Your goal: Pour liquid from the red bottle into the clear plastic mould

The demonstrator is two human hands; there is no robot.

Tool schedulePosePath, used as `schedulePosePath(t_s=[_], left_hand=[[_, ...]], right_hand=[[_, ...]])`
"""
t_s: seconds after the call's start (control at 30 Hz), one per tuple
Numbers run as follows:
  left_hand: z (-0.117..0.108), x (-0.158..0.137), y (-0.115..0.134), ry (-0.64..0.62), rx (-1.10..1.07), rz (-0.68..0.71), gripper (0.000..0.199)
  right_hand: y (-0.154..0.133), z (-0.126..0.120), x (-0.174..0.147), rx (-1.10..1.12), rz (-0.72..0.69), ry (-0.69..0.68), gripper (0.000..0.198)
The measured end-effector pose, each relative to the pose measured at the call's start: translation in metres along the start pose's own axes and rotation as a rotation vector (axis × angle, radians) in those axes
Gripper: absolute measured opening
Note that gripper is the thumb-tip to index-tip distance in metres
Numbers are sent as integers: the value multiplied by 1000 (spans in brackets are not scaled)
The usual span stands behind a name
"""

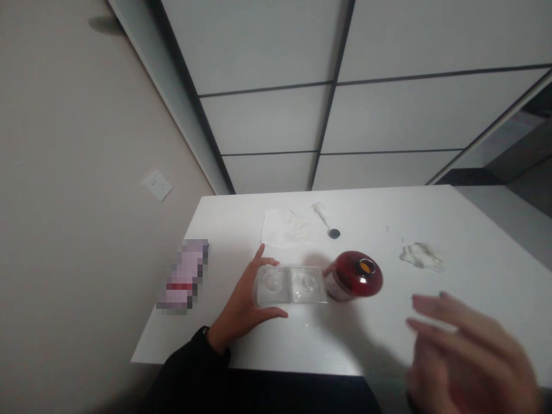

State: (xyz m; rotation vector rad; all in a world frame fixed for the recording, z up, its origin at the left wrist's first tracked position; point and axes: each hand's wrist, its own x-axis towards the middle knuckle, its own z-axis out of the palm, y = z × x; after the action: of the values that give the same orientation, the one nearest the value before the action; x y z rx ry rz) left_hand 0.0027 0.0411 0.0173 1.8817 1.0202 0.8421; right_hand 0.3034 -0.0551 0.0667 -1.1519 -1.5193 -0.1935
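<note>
Left fingers (272,313) grip the clear tray (291,286) by its left end. Right fingers (466,313) hang parted. The red bottle (351,276) bears an unreadable label (335,287).

The left hand (244,305) is set in a wide grip, forefinger (260,253) angled forward, thumb (271,313) stretched along the near side — a dark sleeve (190,368) reaches its wrist (219,336). The right hand (466,351) hangs raised and blurred — fingers (452,309) extended leftward, parted, holding nothing visible.
</note>
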Motion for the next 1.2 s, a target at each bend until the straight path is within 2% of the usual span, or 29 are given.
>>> schedulePosePath(t_s=[0.03, 0.07, 0.1, 0.13, 0.23, 0.27, 0.4, 0.47, 0.53, 0.6, 0.7, 0.77, 0.83, 0.9, 0.97, 1.03, 1.2], left_hand=[[1, 0, -1, -4, -6, -22, 122], [2, 1, -2, -4, -13, -46, 126], [4, 2, -3, -3, -18, -71, 128], [5, 2, -3, -5, -19, -98, 127], [6, 3, -3, -34, 0, -148, 121], [6, 3, -3, -45, 6, -150, 121], [7, 0, -5, -49, -5, -117, 120], [6, 0, -5, -41, -14, -92, 121], [5, 0, -4, -41, 6, -68, 126], [4, 1, -3, -22, 48, -45, 132], [4, 4, 4, 41, 143, -1, 131], [5, 8, 12, 55, 237, 67, 131], [8, 13, 22, 51, 327, 149, 143], [10, 20, 32, 44, 391, 205, 155], [12, 26, 41, 24, 442, 225, 157], [12, 31, 47, -9, 472, 226, 148], [11, 33, 46, -35, 457, 206, 133]], right_hand=[[21, 1, 17, 1, 67, 153, 16], [44, 6, 36, 2, 137, 127, 8], [68, 15, 55, -25, 263, -47, 11], [90, 28, 73, -26, 330, -176, 17], [146, 78, 109, -48, 416, -614, 33], [159, 97, 115, -59, 426, -669, 33], [188, 160, 122, -111, 464, -780, 41], [195, 176, 125, -118, 480, -824, 35], [198, 179, 132, -92, 498, -869, 25], [196, 169, 143, -48, 521, -896, 26], [180, 137, 165, 62, 551, -863, 40], [154, 110, 179, 231, 515, -777, 46], [119, 86, 190, 317, 445, -751, 43], [82, 68, 194, 362, 374, -819, 38], [51, 59, 190, 372, 300, -939, 32], [30, 57, 182, 374, 247, -1032, 25], [20, 64, 164, 404, 225, -1168, 13]])
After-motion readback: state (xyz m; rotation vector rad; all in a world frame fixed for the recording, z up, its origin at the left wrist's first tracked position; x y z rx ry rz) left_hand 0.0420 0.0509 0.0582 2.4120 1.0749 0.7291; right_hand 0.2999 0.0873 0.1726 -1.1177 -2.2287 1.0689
